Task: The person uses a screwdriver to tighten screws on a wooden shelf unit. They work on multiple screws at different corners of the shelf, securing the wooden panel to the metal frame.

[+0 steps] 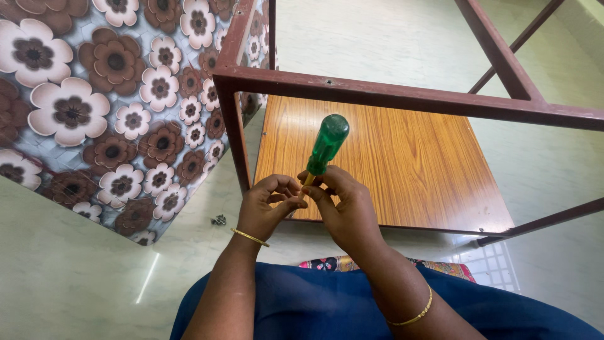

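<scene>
Pale green floor [75,277] is seen beneath a brown metal frame [402,96] and wooden board [390,164]. Green-handled screwdriver [325,146] is pinched upright, handle uppermost, by right hand [343,208]; left hand [267,206] is curled closed against its tip, seemingly steadying it.

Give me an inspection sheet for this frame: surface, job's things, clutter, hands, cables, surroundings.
Surface: pale glossy floor; a wood-grain board lies flat on it.
Job's things: green-handled screwdriver, handle up, tip hidden between the hands; brown metal frame stands over the board.
Clutter: small metal fastener loose on the floor beside the frame leg.
Hands: left hand curled at the screwdriver's lower end; right hand grips the shaft just below the handle. Gold bangle on each wrist.
Cables: nothing seen.
Surroundings: floral-patterned panel at left; person's blue garment at bottom; patterned cushion edge beneath.
</scene>
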